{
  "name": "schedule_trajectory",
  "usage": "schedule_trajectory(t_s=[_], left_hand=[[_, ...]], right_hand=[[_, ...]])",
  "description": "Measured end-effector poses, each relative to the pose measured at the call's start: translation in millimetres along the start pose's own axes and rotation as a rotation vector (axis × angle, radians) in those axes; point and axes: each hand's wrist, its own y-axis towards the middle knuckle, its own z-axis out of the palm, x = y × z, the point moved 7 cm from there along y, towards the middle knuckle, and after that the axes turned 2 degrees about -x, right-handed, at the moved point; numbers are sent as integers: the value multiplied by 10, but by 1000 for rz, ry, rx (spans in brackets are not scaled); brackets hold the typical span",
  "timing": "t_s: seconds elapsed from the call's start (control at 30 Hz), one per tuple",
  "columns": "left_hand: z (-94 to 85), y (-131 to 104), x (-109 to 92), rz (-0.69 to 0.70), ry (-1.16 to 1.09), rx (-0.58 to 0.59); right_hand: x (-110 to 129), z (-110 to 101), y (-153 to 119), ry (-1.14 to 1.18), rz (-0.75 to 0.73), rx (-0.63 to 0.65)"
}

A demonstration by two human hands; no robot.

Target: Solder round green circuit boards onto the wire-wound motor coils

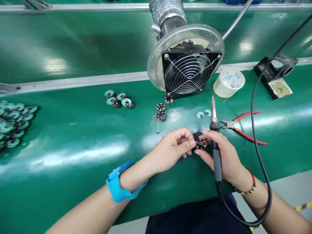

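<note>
Between my hands is a small motor stator (201,144), a ring with copper windings, close to a black round piece (197,136) partly hidden by my fingers. My left hand (174,148) pinches the stator's left side between thumb and fingers. A soldering iron (217,159) rests in my right hand (226,156), its tip pointing up and away from me. The thumb and forefinger of that same hand reach to the stator's right side. Two small green circuit boards (204,114) lie just beyond, and red-handled cutters (240,126) lie to the right.
A fume extractor fan (189,76) hangs over the back of the green bench. Three loose stators (161,107) lie below it. Several board-topped motor parts (119,99) and a larger pile (14,123) are leftward. A tape roll (226,89) and iron stand (270,76) are back right; the iron's cord (254,123) loops around.
</note>
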Motion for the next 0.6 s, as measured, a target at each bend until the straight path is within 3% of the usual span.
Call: schedule_trajectory(t_s=[0.17,0.3,0.43,0.5,0.6], left_hand=[[-222,-6,-78,124,-2,-218],[-119,-31,-142,211,247,-121],[-6,-103,-266,402,625,-99],[31,-133,-306,477,697,-83],[-14,-126,-302,462,673,-96]], right_hand=[[-30,-18,1,-34,23,1],[-9,19,1,-49,-11,49],[23,46,7,-56,-49,89],[41,41,12,-53,-59,100],[62,4,16,-33,-52,92]])
